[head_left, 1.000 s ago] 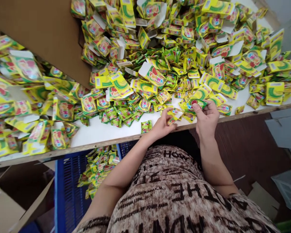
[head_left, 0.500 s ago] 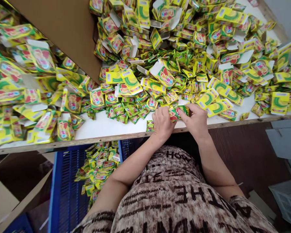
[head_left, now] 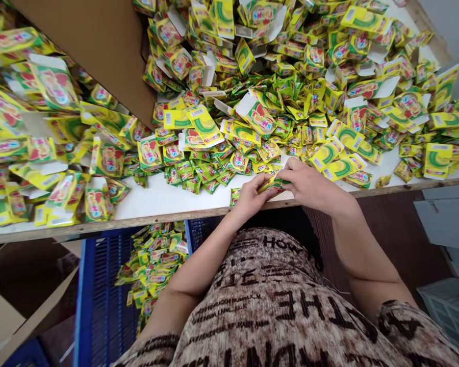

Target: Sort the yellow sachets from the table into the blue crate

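Both hands are at the table's front edge, closed on one small yellow-and-green printed box. My left hand grips its left end, with the thumb along the near side. At the other end, the fingers of my right hand pinch the box and cover much of it. Just beyond lies a heap of small green sachets. Open printed boxes with white flaps, such as one box, rest on the heap. A single sachet sits beside my left hand.
A brown cardboard panel stands between the main heap and another pile of boxes at left. Below the wooden table edge, a blue crate holds many filled packets. An open carton is at lower left.
My right hand has turned over the box's right end, its wrist and elbow swinging outward to the right. My left fingers have shifted along the box, which is now more covered.
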